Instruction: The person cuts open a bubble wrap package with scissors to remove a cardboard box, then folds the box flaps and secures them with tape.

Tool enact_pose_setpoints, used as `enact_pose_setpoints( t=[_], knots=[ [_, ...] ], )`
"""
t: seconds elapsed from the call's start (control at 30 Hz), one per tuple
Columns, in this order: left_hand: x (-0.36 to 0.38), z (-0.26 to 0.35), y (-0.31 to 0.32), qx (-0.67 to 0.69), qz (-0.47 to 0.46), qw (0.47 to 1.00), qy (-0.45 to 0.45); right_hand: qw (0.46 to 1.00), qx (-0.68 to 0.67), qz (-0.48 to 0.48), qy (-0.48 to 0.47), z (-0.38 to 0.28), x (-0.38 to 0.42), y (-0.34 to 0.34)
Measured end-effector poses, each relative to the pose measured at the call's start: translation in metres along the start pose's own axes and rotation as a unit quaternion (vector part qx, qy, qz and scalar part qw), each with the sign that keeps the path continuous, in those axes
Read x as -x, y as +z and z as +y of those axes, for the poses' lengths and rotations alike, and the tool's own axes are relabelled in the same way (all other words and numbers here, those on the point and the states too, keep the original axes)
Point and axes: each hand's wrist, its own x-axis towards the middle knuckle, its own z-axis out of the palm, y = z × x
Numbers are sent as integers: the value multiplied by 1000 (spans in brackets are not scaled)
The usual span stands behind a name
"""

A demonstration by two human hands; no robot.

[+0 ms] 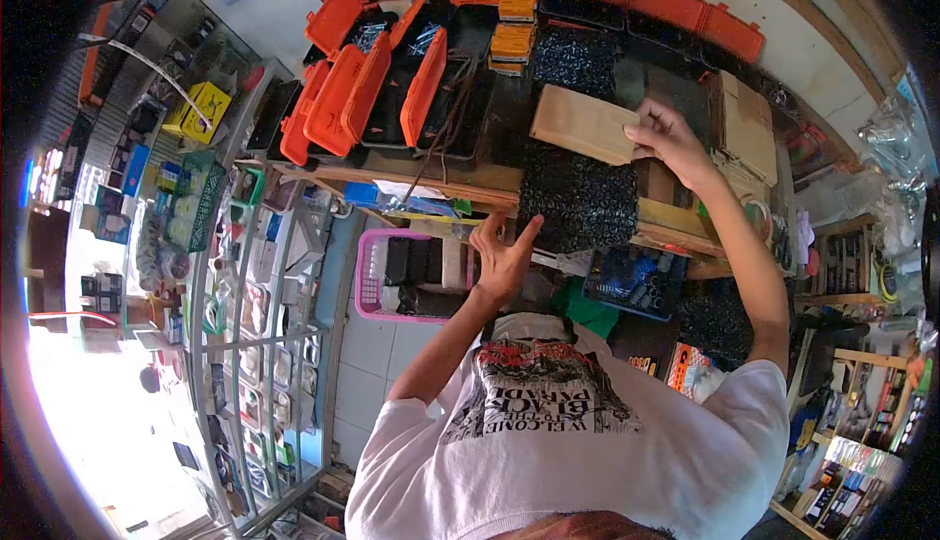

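My right hand pinches the right end of a flat brown cardboard box, held over the workbench. Below the box spreads a dark mass of small shiny black pieces, reaching to the bench's front edge. My left hand is empty, its thumb and fingers apart, at that front edge just left of the black pieces. Beneath it stands a pink plastic basket with dark packs inside.
Orange-lidded black cases stand with lids raised on the bench's left. Small orange-yellow boxes are stacked at the back. More flat brown cardboard lies to the right. A blue crate sits below the bench; metal shelving lines the left.
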Motion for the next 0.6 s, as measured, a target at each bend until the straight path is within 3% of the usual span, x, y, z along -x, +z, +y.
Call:
enact_pose_setpoints(
  t=[0.27, 0.3, 0.4, 0.6],
  knots=[
    [-7, 5, -33, 87, 27, 995, 39, 954, 195, -20, -228, -7, 20, 20],
    [-8, 5, -39, 98, 35, 994, 45, 961, 191, -26, -197, -9, 23, 21],
    [-15, 5, -54, 111, 30, 991, 68, 918, 294, -25, -265, -11, 28, 22],
    [-19, -1, -60, 126, 29, 986, 102, 917, 298, -27, -265, -10, 32, 21]
  ],
)
